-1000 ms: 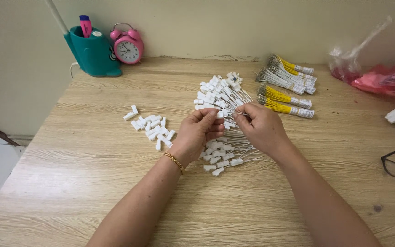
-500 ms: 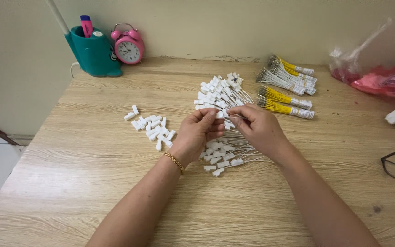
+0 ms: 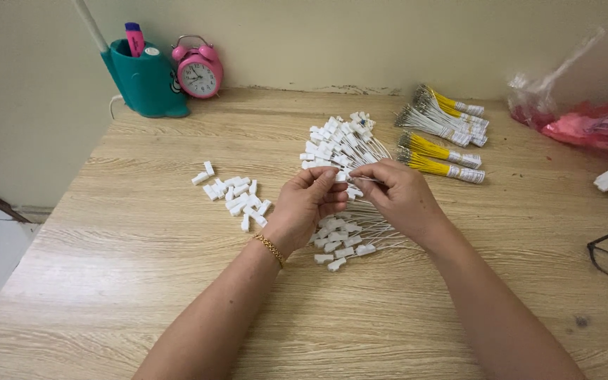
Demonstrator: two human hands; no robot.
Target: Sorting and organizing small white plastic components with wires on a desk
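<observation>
Barely shifted since before — left hand (image 3: 309,205) and right hand (image 3: 397,195) pinch one white tag (image 3: 343,176) above the tag pile (image 3: 350,236).

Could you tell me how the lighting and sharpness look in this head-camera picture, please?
Head view: soft, even light, faint shadows under the left hand and right hand; mild sheen on the wooden table; the small white piece between the fingertips is sharp; the pink bag at the right edge looks softer.

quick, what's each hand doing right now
left hand: closed on a small white plastic piece.
right hand: pinched shut on a thin wire at that piece.
</observation>
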